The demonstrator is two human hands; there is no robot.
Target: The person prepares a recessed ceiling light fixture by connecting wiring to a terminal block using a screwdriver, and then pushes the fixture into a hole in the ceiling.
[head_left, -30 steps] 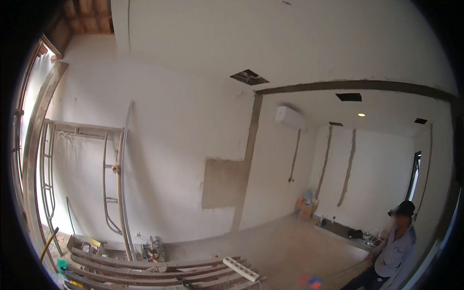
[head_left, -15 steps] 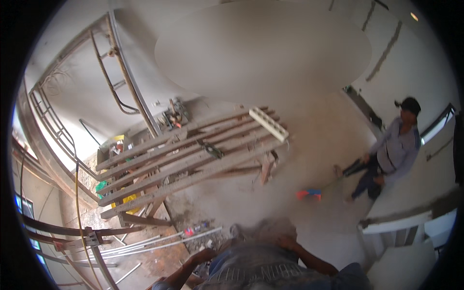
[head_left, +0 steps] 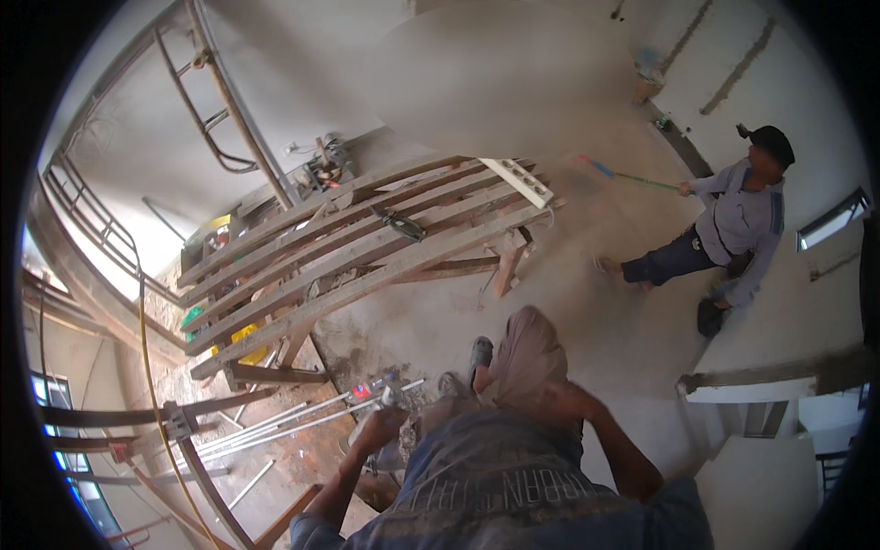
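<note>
My left hand [head_left: 379, 429] is closed and low on the left, above the pale pipes [head_left: 293, 417]. A small greyish thing [head_left: 391, 396] shows at its fingertips; its kind cannot be made out. My right hand [head_left: 561, 403] lies against the upper part of my brown trouser leg [head_left: 532, 353], its fingers blurred. That knee is raised forward, with a dark sandal [head_left: 480, 352] beside it. Ahead to the left stands a slatted wooden bench [head_left: 367, 252]. On its slats lie a dark tool [head_left: 401, 225] and a long white power strip [head_left: 518, 181].
On the right, a person [head_left: 733, 220] holds a long green stick [head_left: 642, 181] with a blue and red end. Metal scaffold frames [head_left: 220, 92] stand at the left, with a yellow cable [head_left: 147, 367]. Clutter sits by the wall beyond the bench.
My left hand has risen a little, and my knee has come up and forward. The other person has swung the stick from low in front to farther away. My view has shifted slightly.
</note>
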